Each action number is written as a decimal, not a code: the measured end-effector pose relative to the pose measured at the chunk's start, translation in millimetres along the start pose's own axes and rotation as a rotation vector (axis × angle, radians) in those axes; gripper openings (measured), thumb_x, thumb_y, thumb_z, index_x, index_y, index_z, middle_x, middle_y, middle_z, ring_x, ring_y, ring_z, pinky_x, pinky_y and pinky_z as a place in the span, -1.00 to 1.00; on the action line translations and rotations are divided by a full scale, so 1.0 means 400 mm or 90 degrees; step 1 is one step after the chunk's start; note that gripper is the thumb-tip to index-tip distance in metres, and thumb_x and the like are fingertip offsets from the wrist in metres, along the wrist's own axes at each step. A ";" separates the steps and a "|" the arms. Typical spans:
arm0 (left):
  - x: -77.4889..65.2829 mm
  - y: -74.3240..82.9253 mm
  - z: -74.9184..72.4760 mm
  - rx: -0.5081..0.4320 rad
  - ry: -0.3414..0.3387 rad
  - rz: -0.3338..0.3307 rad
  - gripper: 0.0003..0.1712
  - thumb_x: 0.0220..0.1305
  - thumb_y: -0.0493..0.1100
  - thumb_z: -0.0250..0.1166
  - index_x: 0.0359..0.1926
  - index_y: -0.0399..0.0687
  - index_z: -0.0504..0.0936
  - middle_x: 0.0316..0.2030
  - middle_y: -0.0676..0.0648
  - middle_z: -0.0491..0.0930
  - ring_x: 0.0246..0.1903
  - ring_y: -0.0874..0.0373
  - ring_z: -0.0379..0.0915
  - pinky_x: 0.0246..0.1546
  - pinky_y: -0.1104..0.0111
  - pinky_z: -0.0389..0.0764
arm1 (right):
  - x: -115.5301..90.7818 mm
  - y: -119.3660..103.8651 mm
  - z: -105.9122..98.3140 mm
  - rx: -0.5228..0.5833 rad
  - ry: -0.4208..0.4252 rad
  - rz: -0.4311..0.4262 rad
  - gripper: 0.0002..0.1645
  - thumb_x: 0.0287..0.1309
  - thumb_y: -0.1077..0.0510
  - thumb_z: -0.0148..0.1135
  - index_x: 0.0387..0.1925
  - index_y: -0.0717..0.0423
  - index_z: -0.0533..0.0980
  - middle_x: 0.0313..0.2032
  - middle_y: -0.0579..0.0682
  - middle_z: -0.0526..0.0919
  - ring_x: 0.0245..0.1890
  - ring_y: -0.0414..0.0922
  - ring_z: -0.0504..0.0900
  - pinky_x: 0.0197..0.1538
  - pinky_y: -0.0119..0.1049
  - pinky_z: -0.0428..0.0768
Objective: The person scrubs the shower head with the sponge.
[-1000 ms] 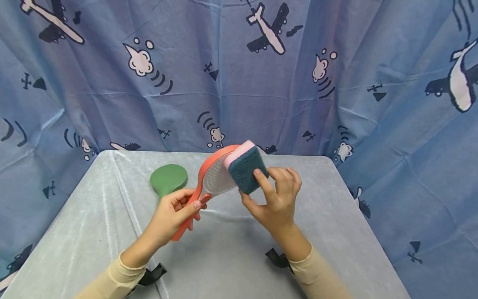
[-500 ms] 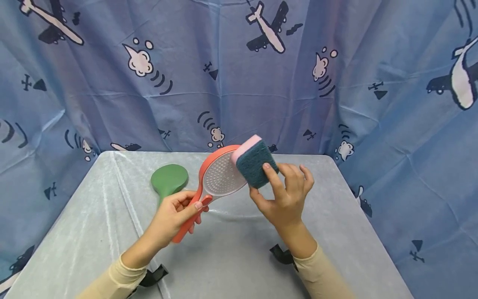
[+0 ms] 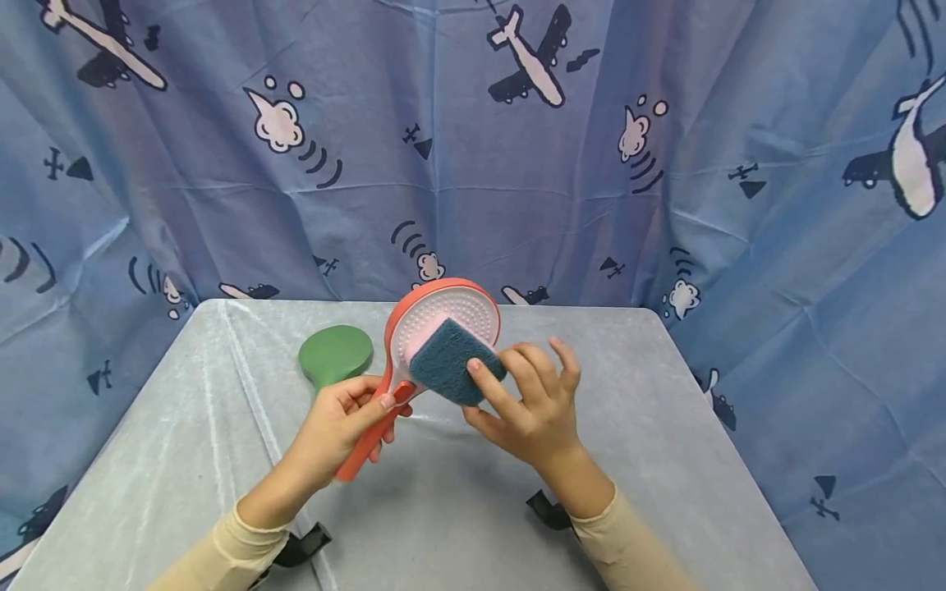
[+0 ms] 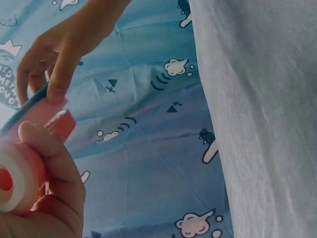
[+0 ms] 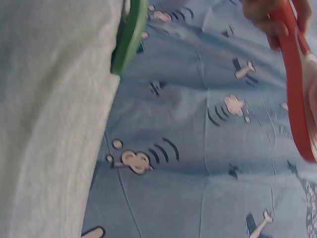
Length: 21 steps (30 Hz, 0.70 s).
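In the head view my left hand [image 3: 336, 427] grips an orange hand shower [image 3: 443, 297] by its handle. The round white nozzle face is tilted up toward me. My right hand [image 3: 535, 410] pinches a sponge [image 3: 452, 365], pink on one side and dark green on the scouring side. Its pink side lies against the nozzle face and covers the lower part of it. From the left wrist view, the hollow handle end [image 4: 17, 181] points at the camera, beyond which the right hand [image 4: 62, 54] holds the sponge's edge. The right wrist view shows the shower's orange side [image 5: 292, 84].
A green, round-headed object with a handle [image 3: 335, 349] lies on the table behind the left hand, its lower part hidden. Pale cloth covers the table [image 3: 665, 460]. A blue curtain [image 3: 473, 164] with printed planes hangs close behind the far edge.
The sponge first shifted up and right toward the rim, then came down and left onto the nozzle face. The shower has turned slightly, showing more of its face; the left hand stays put.
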<state>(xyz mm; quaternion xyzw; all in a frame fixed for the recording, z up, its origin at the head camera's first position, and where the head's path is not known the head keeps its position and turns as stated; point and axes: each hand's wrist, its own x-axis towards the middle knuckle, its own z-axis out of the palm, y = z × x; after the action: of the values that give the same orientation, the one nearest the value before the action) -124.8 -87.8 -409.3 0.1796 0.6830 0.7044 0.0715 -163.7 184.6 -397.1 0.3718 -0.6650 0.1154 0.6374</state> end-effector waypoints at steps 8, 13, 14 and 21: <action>0.002 0.010 0.003 -0.003 -0.016 -0.022 -0.69 0.48 -0.20 0.23 0.07 -0.38 0.60 -0.29 -0.08 0.76 -0.63 0.18 0.55 -0.68 0.25 0.66 | 0.003 0.029 -0.012 -0.006 0.030 0.133 -0.52 0.02 -0.03 0.43 -0.01 0.08 0.66 -0.21 0.21 0.64 -0.14 0.19 0.56 0.14 0.34 0.29; 0.002 0.005 -0.003 -0.027 -0.011 -0.016 -0.67 0.50 -0.23 0.19 0.09 -0.45 0.56 -0.29 -0.08 0.77 -0.61 0.21 0.57 -0.70 0.29 0.65 | -0.008 -0.001 0.004 0.052 -0.029 -0.002 -0.46 -0.03 -0.05 0.42 0.02 0.06 0.65 -0.17 0.19 0.66 -0.12 0.14 0.58 0.09 0.29 0.35; 0.002 0.004 -0.005 -0.032 -0.008 -0.013 -0.67 0.50 -0.23 0.19 0.09 -0.46 0.55 -0.29 -0.09 0.77 -0.61 0.21 0.57 -0.71 0.30 0.65 | -0.010 -0.004 0.006 0.049 -0.039 -0.032 -0.45 -0.04 -0.05 0.41 0.03 0.05 0.64 -0.16 0.18 0.66 -0.12 0.13 0.58 0.08 0.28 0.35; 0.002 0.004 -0.004 -0.056 -0.007 -0.028 -0.66 0.49 -0.22 0.20 0.08 -0.47 0.54 -0.29 -0.12 0.76 -0.61 0.22 0.56 -0.70 0.35 0.64 | -0.001 0.037 -0.009 -0.038 0.010 0.038 -0.50 -0.08 0.00 0.41 -0.02 0.00 0.67 -0.21 0.18 0.65 -0.14 0.17 0.57 0.09 0.33 0.30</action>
<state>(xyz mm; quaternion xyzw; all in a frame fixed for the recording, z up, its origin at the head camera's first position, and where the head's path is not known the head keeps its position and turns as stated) -126.0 -89.3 -407.7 0.1653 0.6549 0.7308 0.0985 -170.4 197.2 -392.2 0.3317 -0.6738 0.1179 0.6497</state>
